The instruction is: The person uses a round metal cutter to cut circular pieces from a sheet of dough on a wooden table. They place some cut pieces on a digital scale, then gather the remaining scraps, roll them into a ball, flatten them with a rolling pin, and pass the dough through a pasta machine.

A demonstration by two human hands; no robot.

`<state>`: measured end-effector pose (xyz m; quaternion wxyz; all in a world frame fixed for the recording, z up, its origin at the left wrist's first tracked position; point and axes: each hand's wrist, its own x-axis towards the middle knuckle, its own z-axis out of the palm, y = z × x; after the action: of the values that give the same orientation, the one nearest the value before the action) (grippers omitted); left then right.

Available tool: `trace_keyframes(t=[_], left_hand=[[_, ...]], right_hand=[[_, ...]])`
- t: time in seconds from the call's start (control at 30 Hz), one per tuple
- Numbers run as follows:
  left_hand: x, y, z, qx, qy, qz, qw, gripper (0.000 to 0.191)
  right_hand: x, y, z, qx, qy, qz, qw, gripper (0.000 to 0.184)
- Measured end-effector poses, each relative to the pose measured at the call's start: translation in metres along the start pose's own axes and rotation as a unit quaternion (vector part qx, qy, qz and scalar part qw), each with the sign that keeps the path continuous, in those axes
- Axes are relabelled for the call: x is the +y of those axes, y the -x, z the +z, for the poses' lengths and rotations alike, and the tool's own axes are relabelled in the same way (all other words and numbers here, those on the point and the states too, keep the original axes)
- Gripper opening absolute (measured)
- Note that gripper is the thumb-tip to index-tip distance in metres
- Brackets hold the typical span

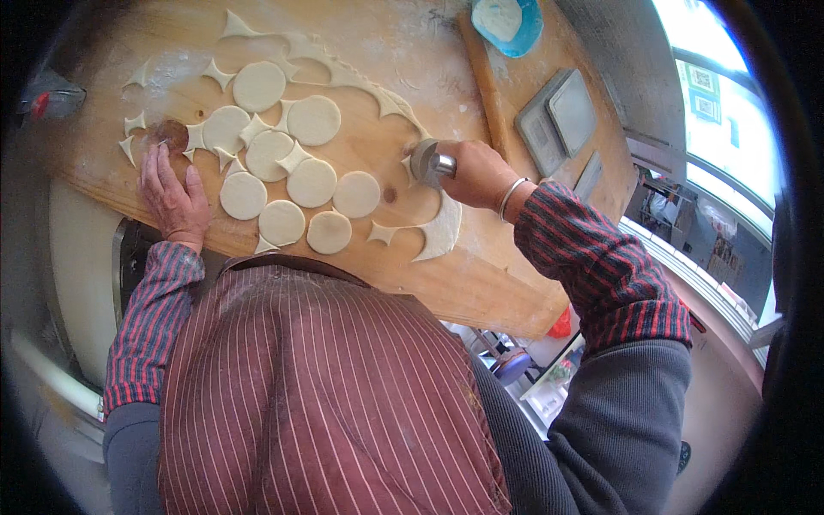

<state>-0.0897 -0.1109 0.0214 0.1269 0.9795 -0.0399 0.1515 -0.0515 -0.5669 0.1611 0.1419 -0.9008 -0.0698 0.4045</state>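
Observation:
My right hand [475,172] grips the handle of a round metal dough cutter [423,161], which stands at the right edge of a cut-out dough sheet [444,228]. My left hand [172,193] rests on the wooden board [412,283] near its front left edge, fingers somewhat spread; nothing shows in it. Between the hands lie several round dough discs [314,120], among them one near the front edge [329,232]. Small pointed dough scraps [294,158] lie between and partly over some discs. The curved remains of the sheet arch along the far side of the discs.
A wooden rolling pin [484,84] lies right of the dough. Beyond it are a blue bowl of flour [505,22], a flat scale [557,122] and a flat metal piece [587,176]. A plastic bag [58,95] sits at the far left. A window is at the right.

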Motion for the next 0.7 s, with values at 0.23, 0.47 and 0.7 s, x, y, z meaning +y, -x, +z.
trace_keyframes(t=[0.23,0.47,0.7], left_hand=[[-0.001,0.004,0.000,0.003,-0.017,-0.016,1.000,0.058],[-0.008,0.006,0.006,0.027,-0.039,-0.017,0.999,0.056],[-0.023,0.012,0.025,0.054,-0.013,0.012,0.998,0.053]], right_hand=[[-0.011,-0.010,0.055,0.262,-0.365,0.340,0.826,0.022],[-0.005,0.015,0.058,0.128,-0.803,0.225,0.537,0.011],[0.035,0.129,0.089,0.355,-0.703,0.151,0.598,0.010]])
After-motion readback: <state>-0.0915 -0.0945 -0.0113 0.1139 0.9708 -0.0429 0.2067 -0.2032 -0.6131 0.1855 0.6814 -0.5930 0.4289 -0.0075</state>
